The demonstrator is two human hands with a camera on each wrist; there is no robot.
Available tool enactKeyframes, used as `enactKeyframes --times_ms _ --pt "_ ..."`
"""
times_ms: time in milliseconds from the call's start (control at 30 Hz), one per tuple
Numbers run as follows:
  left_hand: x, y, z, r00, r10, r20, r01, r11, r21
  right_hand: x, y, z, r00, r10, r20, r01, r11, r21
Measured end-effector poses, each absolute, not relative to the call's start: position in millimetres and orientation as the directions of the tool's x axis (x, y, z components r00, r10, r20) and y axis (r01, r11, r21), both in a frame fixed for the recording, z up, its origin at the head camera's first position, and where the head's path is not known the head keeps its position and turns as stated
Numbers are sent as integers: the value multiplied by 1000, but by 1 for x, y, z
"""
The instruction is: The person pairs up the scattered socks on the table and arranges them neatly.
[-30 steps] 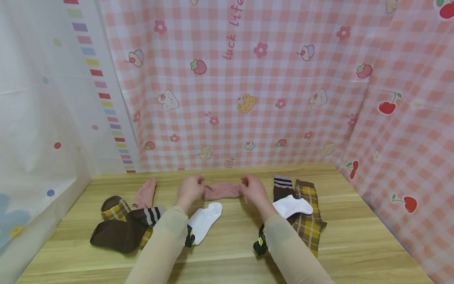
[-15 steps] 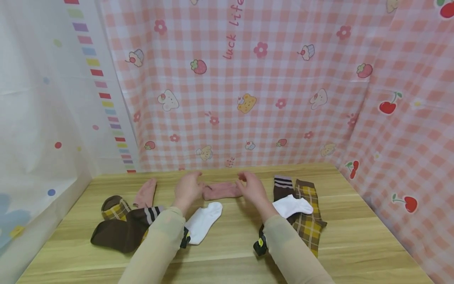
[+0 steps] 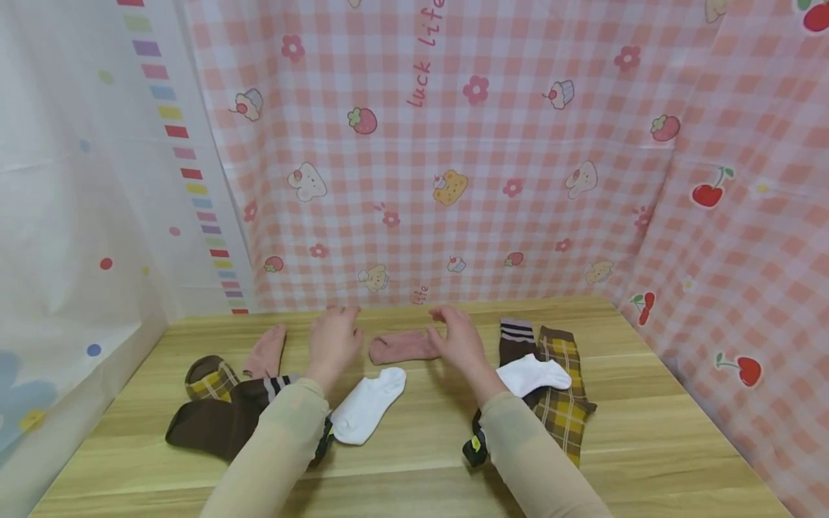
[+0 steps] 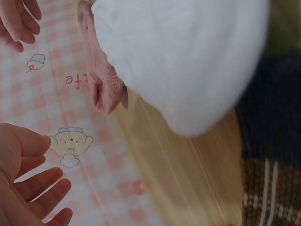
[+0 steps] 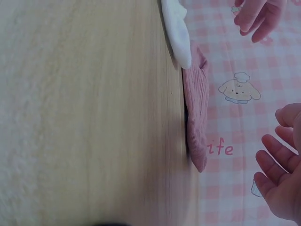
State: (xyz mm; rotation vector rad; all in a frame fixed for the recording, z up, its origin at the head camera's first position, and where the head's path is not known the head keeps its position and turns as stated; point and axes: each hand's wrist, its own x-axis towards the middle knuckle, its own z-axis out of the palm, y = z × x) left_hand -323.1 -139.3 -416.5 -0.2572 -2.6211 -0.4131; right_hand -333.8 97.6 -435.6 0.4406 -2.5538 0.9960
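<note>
A ribbed pink sock lies flat near the back middle of the table, also seen in the right wrist view. To its left my left hand hovers with loosely spread fingers, holding nothing. My right hand is just at the sock's right end, fingers relaxed and apart, gripping nothing; the right wrist view shows those fingers away from the sock. Just right of my left wrist lies a white ankle sock, which looms large in the left wrist view.
At left lie another pink sock, a brown striped-cuff sock and a yellow plaid sock. On the right, a second white sock overlaps a brown sock and a plaid sock. Patterned curtains stand behind the table.
Both hands have let go of the pink sock's ends. The left hand has moved left and away from it; the right has lifted slightly. The sock stays in place.
</note>
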Motion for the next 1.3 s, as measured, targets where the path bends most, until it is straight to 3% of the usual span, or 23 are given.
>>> enactKeyframes --times_ms 367,667,800,1300 --pt "-320 -148 -411 -854 143 499 252 955 156 -329 94 -430 -854 -224 470 -475 706 -526" --pt "-320 -163 -413 -889 123 441 190 975 111 -324 86 -430 -763 -305 570 -599 664 -447" --pt "-322 -174 -419 -897 96 431 159 981 113 -322 83 -431 -728 -342 595 -639 653 -406" --pt "-324 -209 -419 -951 3 309 62 982 180 -314 70 -429 -713 -417 564 -671 641 -374"
